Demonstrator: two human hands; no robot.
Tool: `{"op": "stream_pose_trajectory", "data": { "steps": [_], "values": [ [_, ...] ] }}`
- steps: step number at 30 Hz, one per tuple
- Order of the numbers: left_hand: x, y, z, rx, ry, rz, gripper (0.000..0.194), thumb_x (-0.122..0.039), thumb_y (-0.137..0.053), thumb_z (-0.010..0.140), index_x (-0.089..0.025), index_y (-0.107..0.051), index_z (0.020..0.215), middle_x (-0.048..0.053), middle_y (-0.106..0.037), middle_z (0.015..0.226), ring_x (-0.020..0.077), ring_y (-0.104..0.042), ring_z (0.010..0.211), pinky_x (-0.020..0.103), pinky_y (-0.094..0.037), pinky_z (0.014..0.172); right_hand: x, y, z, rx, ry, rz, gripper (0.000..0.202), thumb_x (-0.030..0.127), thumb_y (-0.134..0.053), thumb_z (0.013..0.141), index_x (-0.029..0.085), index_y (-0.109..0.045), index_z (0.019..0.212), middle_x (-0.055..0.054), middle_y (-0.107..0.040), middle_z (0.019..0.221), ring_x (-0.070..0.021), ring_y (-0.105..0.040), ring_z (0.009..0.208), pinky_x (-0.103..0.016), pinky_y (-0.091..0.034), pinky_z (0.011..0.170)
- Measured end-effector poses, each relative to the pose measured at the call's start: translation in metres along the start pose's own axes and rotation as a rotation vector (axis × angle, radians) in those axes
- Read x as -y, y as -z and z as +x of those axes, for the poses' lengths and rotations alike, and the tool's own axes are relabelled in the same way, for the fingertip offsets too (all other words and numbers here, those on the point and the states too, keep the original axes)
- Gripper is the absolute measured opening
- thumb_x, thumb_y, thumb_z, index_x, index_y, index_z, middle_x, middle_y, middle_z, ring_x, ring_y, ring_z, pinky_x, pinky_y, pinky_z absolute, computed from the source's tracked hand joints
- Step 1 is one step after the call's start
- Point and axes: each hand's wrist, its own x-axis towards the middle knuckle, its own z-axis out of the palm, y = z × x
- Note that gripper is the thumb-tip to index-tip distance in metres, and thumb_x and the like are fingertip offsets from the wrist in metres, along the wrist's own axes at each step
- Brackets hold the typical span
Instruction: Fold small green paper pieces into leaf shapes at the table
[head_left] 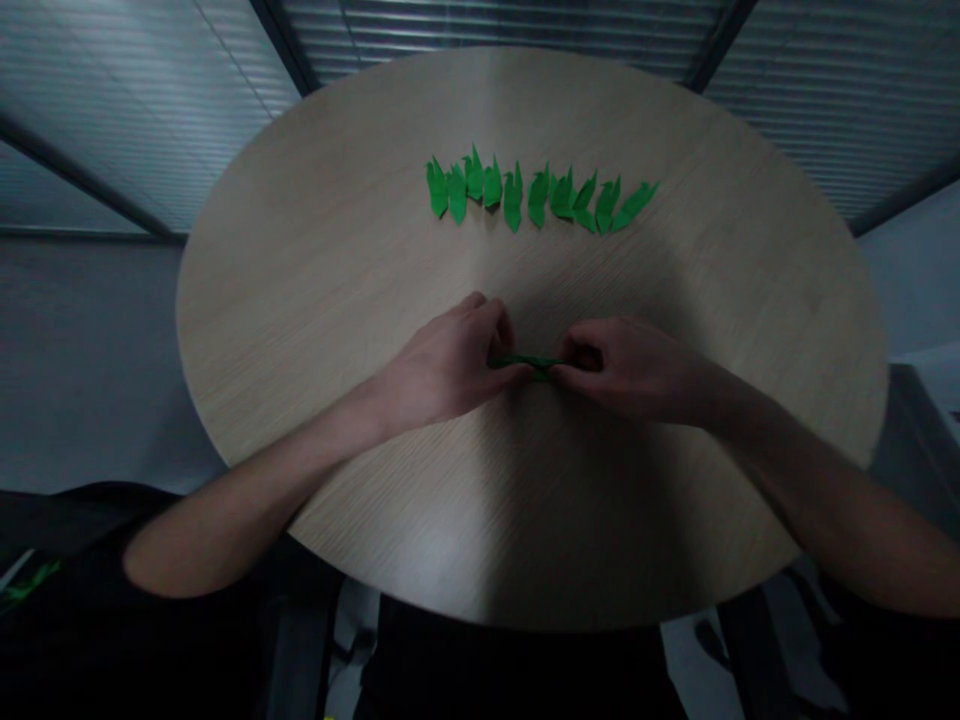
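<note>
Both hands (461,365) (645,368) pinch narrow, folded green paper (538,363).

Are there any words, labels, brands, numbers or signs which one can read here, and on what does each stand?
None can be read: no text shows on the green folded pieces, the held green piece or the table.
The green marks at the lower left are too blurred to make out.

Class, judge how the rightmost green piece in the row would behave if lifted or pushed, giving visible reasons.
The piece looks like folded paper, so it is probably light. Its long, angular shape suggests sliding over the table, not rolling. Its narrow tip may bend easily.
</note>
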Motion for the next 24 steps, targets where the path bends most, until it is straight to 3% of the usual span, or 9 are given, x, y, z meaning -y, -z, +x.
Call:
{"op": "stream_pose_trajectory", "data": {
  "steps": [4,9,14,19,22,24],
  "values": [
    [0.004,-0.003,-0.001,-0.045,-0.085,-0.071,0.028,-0.033,-0.077,0.089,-0.019,-0.063,0.109,0.005,-0.057,0.105,0.0148,-0.058,0.074,0.030,-0.048,0.067,-0.002,-0.001,-0.001,-0.067,-0.002,0.018,0.016,0.032,-0.071,0.085,0.019,-0.062,0.082,-0.001,-0.064,0.075,-0.0156,-0.054,0.065,-0.030,-0.034,0.062],
    [0.007,-0.007,-0.006,-0.087,-0.407,-0.057,0.021,-0.022,-0.061,0.100,-0.020,-0.069,0.119,0.011,-0.061,0.121,0.0230,-0.062,0.102,0.038,-0.054,0.089,-0.005,-0.004,-0.004,-0.090,0.042,0.051,0.015,0.027,-0.068,0.088,0.019,-0.057,0.095,-0.004,-0.066,0.087,-0.0164,-0.054,0.071,-0.030,-0.036,0.065],
    [0.013,-0.011,-0.013,-0.063,-0.665,0.085,0.031,-0.017,-0.045,0.106,-0.016,-0.072,0.122,0.014,-0.072,0.125,0.0274,-0.065,0.111,0.044,-0.052,0.097,-0.008,-0.010,-0.003,-0.145,0.061,0.095,0.019,0.027,-0.071,0.086,0.020,-0.057,0.097,0.001,-0.061,0.077,-0.0165,-0.055,0.067,-0.030,-0.037,0.063],
    [0.016,-0.007,-0.018,-0.018,-0.716,0.213,0.038,-0.017,-0.043,0.106,-0.017,-0.067,0.135,0.013,-0.072,0.135,0.0288,-0.066,0.123,0.044,-0.053,0.102,-0.013,-0.022,-0.008,-0.263,0.140,0.116,0.018,0.024,-0.073,0.087,0.019,-0.062,0.101,-0.002,-0.066,0.087,-0.0175,-0.060,0.072,-0.030,-0.044,0.067],
    [0.015,-0.005,-0.021,0.012,-0.711,0.294,0.039,-0.019,-0.043,0.106,-0.016,-0.065,0.138,0.013,-0.071,0.138,0.0299,-0.065,0.124,0.045,-0.051,0.104,-0.020,-0.033,-0.019,-0.362,0.305,0.062,0.011,0.021,-0.066,0.097,0.018,-0.068,0.107,-0.008,-0.070,0.106,-0.0210,-0.066,0.090,-0.034,-0.051,0.081],
    [0.014,-0.005,-0.024,0.015,-0.714,0.339,0.040,-0.021,-0.042,0.106,-0.013,-0.065,0.139,0.014,-0.070,0.141,0.0310,-0.065,0.126,0.046,-0.050,0.105,-0.026,-0.039,-0.028,-0.434,0.441,-0.056,0.018,0.019,-0.056,0.104,0.019,-0.072,0.111,-0.010,-0.073,0.108,-0.0242,-0.066,0.100,-0.038,-0.052,0.091]
  ]
}}
